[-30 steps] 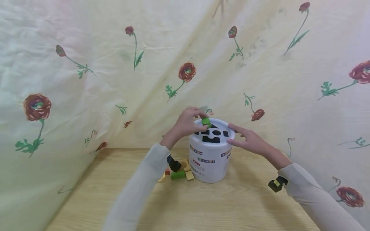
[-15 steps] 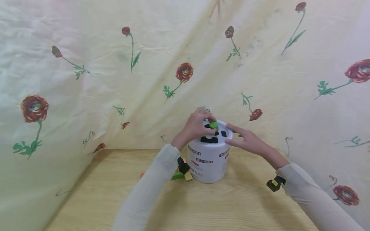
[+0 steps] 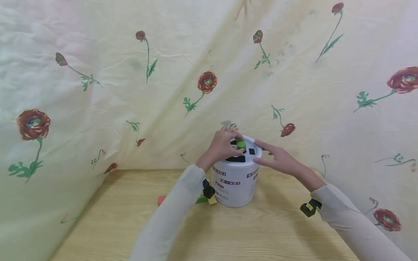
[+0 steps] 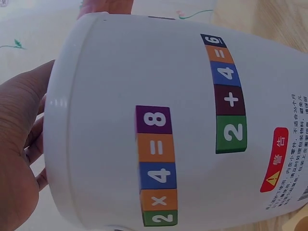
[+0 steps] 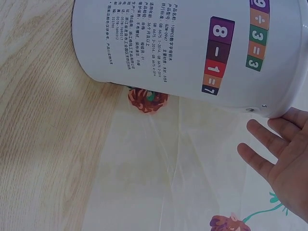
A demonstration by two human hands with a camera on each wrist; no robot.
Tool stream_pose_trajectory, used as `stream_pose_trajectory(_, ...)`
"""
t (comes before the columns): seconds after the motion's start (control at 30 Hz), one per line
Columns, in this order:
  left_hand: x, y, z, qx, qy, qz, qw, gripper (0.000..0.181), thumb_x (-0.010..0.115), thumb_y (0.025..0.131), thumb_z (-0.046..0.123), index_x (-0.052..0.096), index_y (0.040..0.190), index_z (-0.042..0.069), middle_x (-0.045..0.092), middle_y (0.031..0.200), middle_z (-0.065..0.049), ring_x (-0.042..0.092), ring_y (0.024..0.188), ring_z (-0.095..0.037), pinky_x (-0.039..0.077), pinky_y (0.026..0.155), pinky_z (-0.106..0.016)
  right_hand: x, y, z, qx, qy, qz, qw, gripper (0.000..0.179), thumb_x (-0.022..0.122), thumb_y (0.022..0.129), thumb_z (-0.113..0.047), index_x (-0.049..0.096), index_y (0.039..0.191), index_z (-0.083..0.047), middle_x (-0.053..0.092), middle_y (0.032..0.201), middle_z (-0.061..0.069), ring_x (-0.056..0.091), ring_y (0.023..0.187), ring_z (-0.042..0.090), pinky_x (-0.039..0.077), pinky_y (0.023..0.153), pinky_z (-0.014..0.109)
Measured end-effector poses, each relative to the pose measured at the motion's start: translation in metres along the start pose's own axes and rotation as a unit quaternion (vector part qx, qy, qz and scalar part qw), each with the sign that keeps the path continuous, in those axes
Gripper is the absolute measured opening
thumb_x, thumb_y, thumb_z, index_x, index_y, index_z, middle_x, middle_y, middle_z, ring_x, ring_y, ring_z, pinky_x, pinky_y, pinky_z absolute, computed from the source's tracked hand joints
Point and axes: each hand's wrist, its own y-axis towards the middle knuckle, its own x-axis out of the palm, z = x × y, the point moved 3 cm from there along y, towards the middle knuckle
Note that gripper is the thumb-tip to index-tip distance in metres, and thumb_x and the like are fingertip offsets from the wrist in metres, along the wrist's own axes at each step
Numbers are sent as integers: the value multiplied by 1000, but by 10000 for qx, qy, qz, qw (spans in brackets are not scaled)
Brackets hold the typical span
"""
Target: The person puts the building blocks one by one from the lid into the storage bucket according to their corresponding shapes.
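A white bucket [image 3: 234, 188] with printed number sums stands on the table, its lid [image 3: 249, 143] cut with black shaped holes. Between thumb and fingers, my left hand [image 3: 222, 145] pinches a green cylinder block [image 3: 241, 144] upright, right at the round hole. That hand covers part of the lid. On the far side, the right hand [image 3: 281, 158] touches the lid's rim with thumb and forefinger spread and fairly straight. The right wrist view shows its other fingers [image 5: 262, 161] relaxed beside the bucket. In the left wrist view the bucket's wall hides the block and fingertips.
Left of the bucket lie a red block [image 3: 161, 200], a green block [image 3: 201, 199] and a yellowish block [image 3: 212, 200], partly behind the left sleeve. A flowered cloth [image 3: 169, 108] hangs behind the wooden table [image 3: 248, 232].
My left hand has carried the green cylinder block rightward across the lid and lowered it to the round hole. The right hand has stayed at the rim.
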Motion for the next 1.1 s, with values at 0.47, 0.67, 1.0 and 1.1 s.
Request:
stream_pose_trajectory(0.47, 5, -2, -3, -35, 122, -157, 9998, 36, 79, 87, 32, 74, 121, 21, 68, 126, 1, 49, 107, -17, 40, 98, -37, 1, 0, 3, 92, 26, 26, 10000, 76, 66, 97, -45, 34, 160, -17, 47, 156, 19, 46, 141, 41, 43, 105, 64)
stream_pose_trajectory(0.67, 7, -2, -4, -31, 99, -190, 9998, 36, 78, 88, 32, 74, 122, 20, 69, 119, 1, 48, 105, -17, 39, 97, -37, 1, 0, 4, 88, 28, 35, 10000, 75, 66, 97, -46, 35, 159, -17, 47, 156, 18, 46, 141, 40, 43, 106, 63)
stream_pose_trajectory(1.0, 7, -3, -5, -90, 107, -157, 9998, 36, 79, 88, 34, 74, 122, 22, 68, 116, 2, 49, 106, -16, 40, 98, -36, 1, 1, 3, 77, 20, 32, 10000, 76, 66, 97, -46, 34, 160, -17, 49, 154, 18, 47, 140, 39, 42, 107, 64)
stream_pose_trajectory(1.1, 7, -2, -5, -97, 125, -154, 9998, 36, 79, 88, 35, 74, 122, 22, 68, 115, 3, 48, 105, -16, 39, 97, -36, 1, 0, 2, 72, 32, 29, 10000, 76, 66, 97, -45, 34, 160, -17, 49, 154, 18, 47, 140, 39, 42, 107, 64)
